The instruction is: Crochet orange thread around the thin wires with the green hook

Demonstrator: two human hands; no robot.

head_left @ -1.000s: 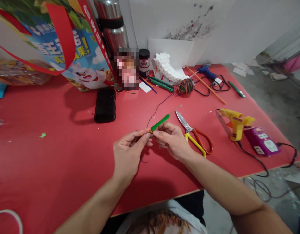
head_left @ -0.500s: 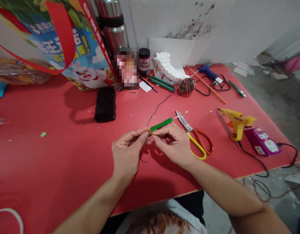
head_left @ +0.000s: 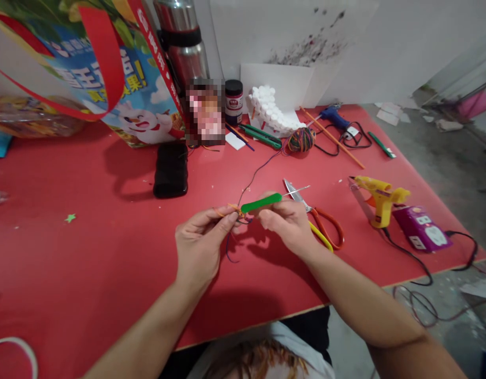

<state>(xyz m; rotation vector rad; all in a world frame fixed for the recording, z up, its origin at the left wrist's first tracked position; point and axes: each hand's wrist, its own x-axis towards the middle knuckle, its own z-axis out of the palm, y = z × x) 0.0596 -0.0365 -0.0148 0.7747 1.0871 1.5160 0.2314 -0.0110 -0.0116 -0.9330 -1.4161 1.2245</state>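
Between the thumb and fingers of my left hand (head_left: pixel 203 239) is a small looped bit of multicolored yarn (head_left: pixel 243 217), with a loose tail hanging below. My right hand (head_left: pixel 287 225) is closed around a crochet hook (head_left: pixel 262 202) with a green handle. Its thin metal shaft points right, away from the yarn, over the blades of the scissors. A dark strand runs from the looped yarn up to a yarn ball (head_left: pixel 301 140). The scissors (head_left: pixel 327 229), with one orange and one yellow handle, lie just right of my right hand, which partly covers them.
A black phone (head_left: pixel 170 171) lies behind my left hand. To the right are a yellow glue gun (head_left: pixel 381 197) and a purple power socket box (head_left: pixel 422 229) with cables. A green cutter (head_left: pixel 261 136), a steel flask (head_left: pixel 188 58) and a printed bag (head_left: pixel 120 79) are at the back.
My right hand has drawn away from the yarn, a little to the right, opening a gap between the hands. The hook's metal shaft still points right.
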